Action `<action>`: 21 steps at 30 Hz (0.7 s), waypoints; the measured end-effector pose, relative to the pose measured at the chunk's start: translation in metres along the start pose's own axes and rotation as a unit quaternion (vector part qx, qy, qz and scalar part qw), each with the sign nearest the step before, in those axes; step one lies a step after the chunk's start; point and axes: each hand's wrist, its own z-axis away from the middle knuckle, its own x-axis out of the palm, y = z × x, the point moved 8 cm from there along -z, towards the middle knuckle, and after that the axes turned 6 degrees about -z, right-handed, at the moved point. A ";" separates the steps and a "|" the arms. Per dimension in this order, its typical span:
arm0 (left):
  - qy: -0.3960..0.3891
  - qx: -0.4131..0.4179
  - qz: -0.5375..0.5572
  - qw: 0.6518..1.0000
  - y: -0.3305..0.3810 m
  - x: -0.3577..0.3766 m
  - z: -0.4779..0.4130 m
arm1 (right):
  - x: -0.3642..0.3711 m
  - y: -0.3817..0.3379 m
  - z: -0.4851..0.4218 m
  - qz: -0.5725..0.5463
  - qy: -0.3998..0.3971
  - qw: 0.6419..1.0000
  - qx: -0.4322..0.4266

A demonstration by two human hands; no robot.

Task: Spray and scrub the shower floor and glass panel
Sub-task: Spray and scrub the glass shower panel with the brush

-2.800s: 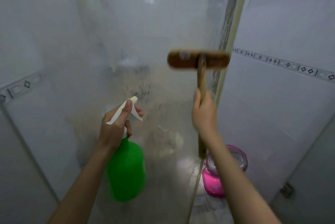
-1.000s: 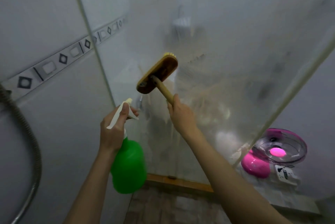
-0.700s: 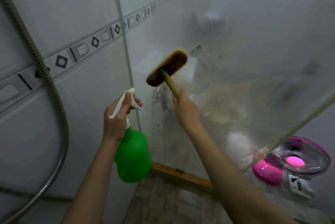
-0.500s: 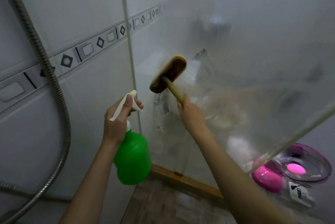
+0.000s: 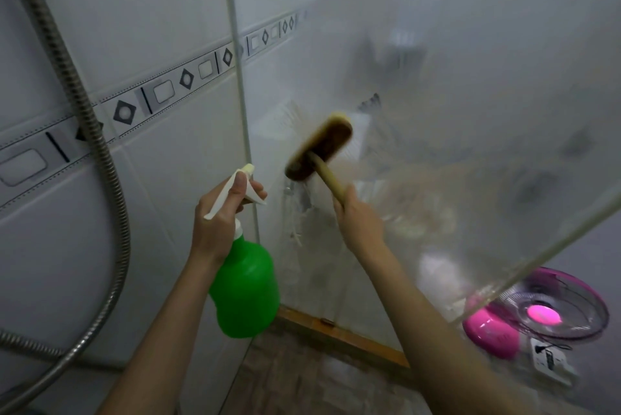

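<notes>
My left hand (image 5: 220,223) grips the white trigger head of a green spray bottle (image 5: 245,290), held upright near the left edge of the glass panel (image 5: 453,112). My right hand (image 5: 359,226) holds the wooden handle of a scrub brush (image 5: 321,150). The brush head is tilted and presses its bristles against the cloudy, streaked glass near the panel's left frame. A strip of brown shower floor (image 5: 302,377) shows at the bottom, behind a wooden sill (image 5: 342,335).
A metal shower hose (image 5: 97,152) curves down the white tiled wall (image 5: 100,11) on the left. Behind the glass at lower right stands a pink fan (image 5: 537,313) with a small white tag beside it.
The brush has moved from the glass panel's right frame to its left edge and keeps shifting slightly there. The view swung left, bringing in the hose. The spray bottle stays in my left hand.
</notes>
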 end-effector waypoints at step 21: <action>-0.100 0.038 -0.003 0.994 0.005 0.076 0.006 | -0.091 0.061 0.031 -0.155 0.185 0.970 0.027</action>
